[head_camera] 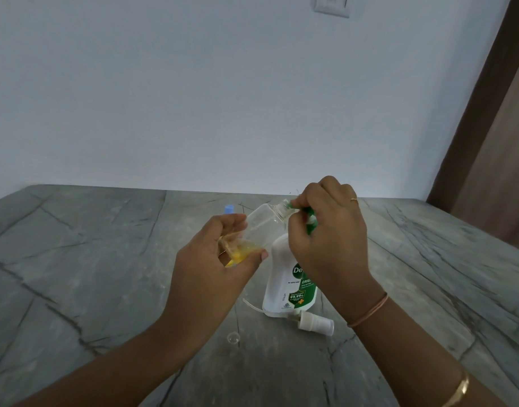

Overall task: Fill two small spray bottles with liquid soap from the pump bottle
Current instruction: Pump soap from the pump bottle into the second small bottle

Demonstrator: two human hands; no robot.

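Note:
My left hand [211, 259] holds a small clear spray bottle [259, 223] tilted, its open neck pointing up to the right; yellow liquid sits at its lower end. My right hand [328, 230] presses on the green pump head [309, 220] of the white pump bottle [287, 277], which stands on the table. The pump's nozzle meets the small bottle's neck. A white spray head with its tube [314, 320] lies on the table just in front of the pump bottle. Behind my left hand a blue cap [229, 209] shows; what it belongs to is hidden.
The grey veined stone table [105, 274] runs back to a white wall. A small clear cap [232, 338] lies in front of the pump bottle. A brown door frame [487, 113] stands at the right.

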